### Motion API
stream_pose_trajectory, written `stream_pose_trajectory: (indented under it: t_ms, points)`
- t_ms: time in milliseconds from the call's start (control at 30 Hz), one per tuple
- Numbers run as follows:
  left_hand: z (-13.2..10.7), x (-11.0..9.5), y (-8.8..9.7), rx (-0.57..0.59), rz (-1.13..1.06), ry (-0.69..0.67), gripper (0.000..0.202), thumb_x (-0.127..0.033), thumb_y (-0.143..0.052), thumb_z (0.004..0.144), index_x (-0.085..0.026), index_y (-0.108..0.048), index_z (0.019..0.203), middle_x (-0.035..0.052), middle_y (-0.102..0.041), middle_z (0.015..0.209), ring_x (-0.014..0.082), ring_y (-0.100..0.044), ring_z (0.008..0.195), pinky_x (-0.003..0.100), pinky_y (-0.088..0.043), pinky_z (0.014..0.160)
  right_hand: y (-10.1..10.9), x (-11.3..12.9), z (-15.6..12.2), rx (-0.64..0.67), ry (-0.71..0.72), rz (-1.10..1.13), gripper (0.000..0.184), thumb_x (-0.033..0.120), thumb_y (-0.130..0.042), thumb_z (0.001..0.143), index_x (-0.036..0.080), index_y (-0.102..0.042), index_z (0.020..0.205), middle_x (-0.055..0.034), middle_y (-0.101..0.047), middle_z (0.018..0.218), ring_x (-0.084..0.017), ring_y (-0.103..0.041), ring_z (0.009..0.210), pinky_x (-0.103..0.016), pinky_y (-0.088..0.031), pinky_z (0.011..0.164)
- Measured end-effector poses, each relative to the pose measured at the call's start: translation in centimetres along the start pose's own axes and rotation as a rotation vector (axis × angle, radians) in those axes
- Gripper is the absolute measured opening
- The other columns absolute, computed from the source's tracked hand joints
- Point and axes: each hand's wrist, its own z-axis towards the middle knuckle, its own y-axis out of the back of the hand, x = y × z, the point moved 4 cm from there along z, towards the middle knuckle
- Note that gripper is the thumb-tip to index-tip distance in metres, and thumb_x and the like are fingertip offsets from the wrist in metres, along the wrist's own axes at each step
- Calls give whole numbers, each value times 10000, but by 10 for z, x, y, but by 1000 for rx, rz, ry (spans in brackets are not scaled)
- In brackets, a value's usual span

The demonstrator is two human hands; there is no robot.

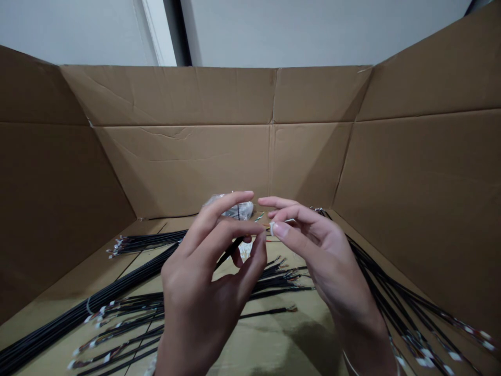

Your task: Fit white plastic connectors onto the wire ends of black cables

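A cardboard box floor (274, 339) is being enclosed by tall flaps (430, 198). Over its bare middle, a white connector (271, 228) is being pinched by the right hand (324, 261) and a black cable (230, 252) by the left hand (207, 297); cable bundles (78, 313) are crowding both side edges.

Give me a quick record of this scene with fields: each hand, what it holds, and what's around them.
setting: inside an open cardboard box
left hand: pinching a black cable
right hand: pinching a small white connector
left floor: long cable bundle
centre floor: loose cables with white plugs
right floor: more cables along the wall
behind hands: clear plastic bag
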Motion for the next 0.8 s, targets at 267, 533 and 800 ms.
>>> stream_pose_trajectory:
  t_ms: [267,533,800]
  points:
    - [0,-1,1,8,7,-29,160,-157,-707,940,-308,-736,894,-76,-750,1256,83,-720,795,222,-580,629,1,0,-1,2,-6,3,100,321,-774,959,287,-775,865,22,-765,1325,-228,-653,1315,-386,-458,1072]
    - [3,-2,0,15,8,-16,166,-143,-707,927,-304,-738,900,-50,-762,1249,109,-730,756,249,-598,607,1,0,0,4,-13,-8,91,323,-780,943,282,-772,862,0,-764,1337,-256,-661,1300,-432,-460,1082]
    - [2,-1,1,31,4,-24,150,-153,-708,935,-293,-732,887,-63,-762,1246,80,-724,757,211,-586,609,0,3,0,2,-8,-10,77,316,-780,935,284,-777,865,-5,-768,1333,-260,-672,1279,-435,-481,1055]
